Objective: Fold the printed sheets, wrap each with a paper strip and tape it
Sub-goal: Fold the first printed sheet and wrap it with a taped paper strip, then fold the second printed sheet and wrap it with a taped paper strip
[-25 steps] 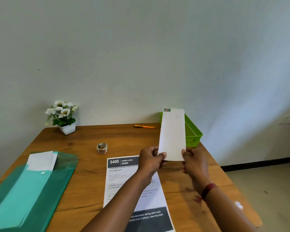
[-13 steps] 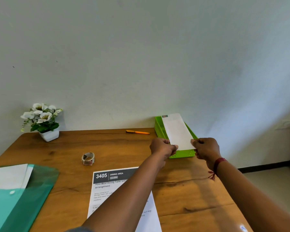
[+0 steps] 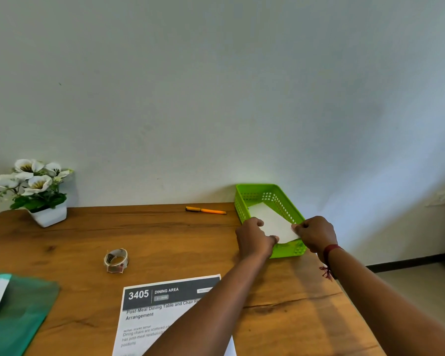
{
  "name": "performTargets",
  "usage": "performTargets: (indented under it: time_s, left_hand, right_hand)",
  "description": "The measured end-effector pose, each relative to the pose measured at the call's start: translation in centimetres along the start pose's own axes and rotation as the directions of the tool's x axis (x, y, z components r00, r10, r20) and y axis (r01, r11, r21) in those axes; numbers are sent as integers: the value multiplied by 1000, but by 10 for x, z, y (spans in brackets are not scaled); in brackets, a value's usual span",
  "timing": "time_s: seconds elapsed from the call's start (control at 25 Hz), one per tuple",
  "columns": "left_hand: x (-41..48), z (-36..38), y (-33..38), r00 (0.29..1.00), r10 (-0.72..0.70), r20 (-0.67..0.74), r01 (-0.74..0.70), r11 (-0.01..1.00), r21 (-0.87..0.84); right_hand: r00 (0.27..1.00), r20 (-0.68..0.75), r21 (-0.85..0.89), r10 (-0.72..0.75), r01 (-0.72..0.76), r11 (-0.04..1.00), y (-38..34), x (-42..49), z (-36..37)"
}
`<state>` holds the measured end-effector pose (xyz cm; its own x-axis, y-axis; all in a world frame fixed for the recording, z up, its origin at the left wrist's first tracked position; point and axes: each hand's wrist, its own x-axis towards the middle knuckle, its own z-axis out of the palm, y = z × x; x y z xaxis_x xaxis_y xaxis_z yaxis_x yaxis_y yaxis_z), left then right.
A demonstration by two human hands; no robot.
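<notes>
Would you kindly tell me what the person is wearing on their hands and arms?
The left hand and right hand are bare, without gloves, and no sleeves show on the forearms. A dark red thread bracelet circles the right wrist, with a frayed tassel hanging from it.

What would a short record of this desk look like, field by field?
left hand: grips the near end of the folded sheet
right hand: pinches its near right corner
folded sheet: inside the green basket
tape roll: on the table, left of the basket
printed sheet: flat, unfolded, near the person
orange pen: by the wall, beside the basket
</notes>
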<state>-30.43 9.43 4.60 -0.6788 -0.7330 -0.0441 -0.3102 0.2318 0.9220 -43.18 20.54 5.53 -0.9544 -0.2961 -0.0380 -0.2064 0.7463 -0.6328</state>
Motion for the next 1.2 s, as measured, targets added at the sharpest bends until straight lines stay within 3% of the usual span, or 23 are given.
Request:
performTargets:
  time_s: [0.2, 0.32, 0.44, 0.64, 0.88, 1.0, 1.2]
  left_hand:
    - [-5, -3, -11, 982, 180, -57, -172, 978, 120]
    - [-13, -16, -15, 960, 279, -40, -264, 941, 213]
    - [-26, -34, -25, 944, 330, 5, -317, 904, 286]
    - [-70, -79, -56, 913, 402, 66, -396, 840, 371]
    - [-140, -149, -125, 917, 393, 72, -370, 765, 527]
    - [-163, -186, -159, 909, 413, 66, -375, 735, 565]
    - [-169, -230, -190, 896, 434, -91, -304, 751, 586]
  right_hand:
    - [993, -117, -138, -29, 13, 990, 4, -8, 7]
    - [974, -182, -232, -132, 88, 969, -2, -27, 8]
    - [920, -172, -233, -353, 310, 922, -12, -57, 12]
    - [750, -66, -220, -658, 632, 743, -18, -122, 37]
    - [633, 14, -172, -774, 764, 622, -15, -213, 86]
    - [607, 26, -157, -794, 787, 597, -12, -244, 108]
    - [583, 55, -187, -811, 804, 565, -14, -261, 131]
